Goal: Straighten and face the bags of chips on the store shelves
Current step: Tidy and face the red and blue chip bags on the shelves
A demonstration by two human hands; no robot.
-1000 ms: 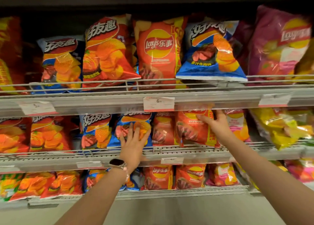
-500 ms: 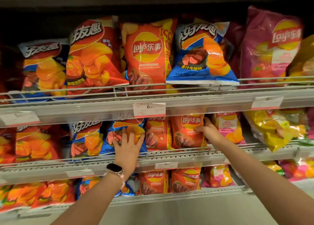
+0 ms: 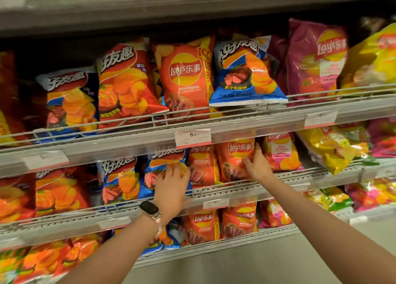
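on the middle shelf (image 3: 214, 194), centre of the frame, a blue chip bag (image 3: 159, 172) and a red lay's bag (image 3: 234, 161) stand upright behind the wire rail. the left hand (image 3: 171, 189) lies with fingers spread, released, flat on the blue bag, a watch (image 3: 150, 208) on its wrist. the right hand (image 3: 258, 165) is grasping the red bag's right edge; a price tag (image 3: 192, 136) hangs above.

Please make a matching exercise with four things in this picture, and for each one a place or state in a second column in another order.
1. left hand
2. right hand
3. purple bag
4. watch

a. upper shelf, right
b. on the left wrist
c. on a blue bag, middle shelf
d. on a red Lay's bag, middle shelf

Pairs: 1-c, 2-d, 3-a, 4-b
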